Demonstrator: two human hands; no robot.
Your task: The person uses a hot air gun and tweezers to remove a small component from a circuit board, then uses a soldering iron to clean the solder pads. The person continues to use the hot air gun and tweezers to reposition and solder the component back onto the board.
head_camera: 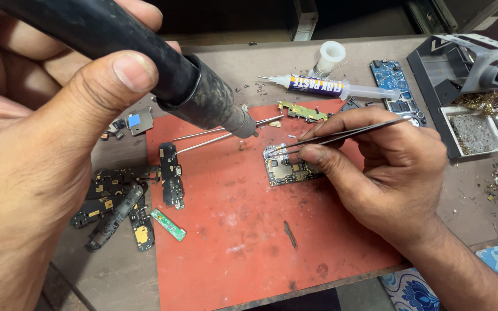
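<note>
Left hand: our left hand (36, 144) fills the 9 o'clock side of the view, fingers and thumb wrapped tight around the black handle of a hot-air tool (145, 63).
Tool nozzle: its metal tip points toward 4 o'clock and ends above the red mat (231, 230), just short of the circuit board (286, 167).
Right hand: our right hand (376, 167) comes in from 4 o'clock, thumb and forefinger pinched shut on a pair of tweezers (341, 135).
Tweezers: the tips point toward 9 o'clock and touch the board's upper left corner; we cannot tell whether they hold a part.
Circuit board: it lies flat near the middle of the mat, partly under our right fingers.
Mat, 9 o'clock edge: a long black board strip (171, 175) and a small green strip (168, 224).
Off the mat at 8 o'clock: a heap of dark phone parts (110, 201).
At 12 o'clock: a syringe (329, 87) lying on its side, a white spool (329, 57) just behind it.
At 1 o'clock: a blue board (392, 80).
At 2 o'clock: a soldering stand (462, 75) with a sponge tray.
</note>
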